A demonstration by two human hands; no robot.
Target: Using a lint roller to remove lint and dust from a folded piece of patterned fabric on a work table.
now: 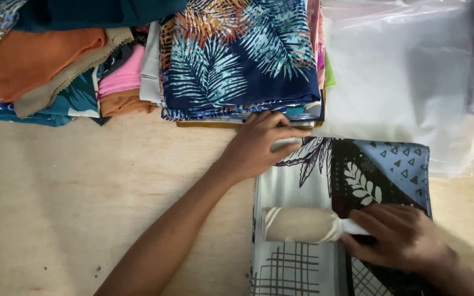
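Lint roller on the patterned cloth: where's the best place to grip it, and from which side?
By the white handle, from the right. The lint roller lies flat across the patterned cloth, handle sticking out rightward, where the right hand grips it. The left hand pins the cloth's top edge.

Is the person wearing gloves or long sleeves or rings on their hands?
No gloves. The left hand and right hand are both bare, with no rings, watch or bracelet showing. Both forearms are bare as far as the picture reaches, so no sleeves can be seen. The nails look short and unpainted.
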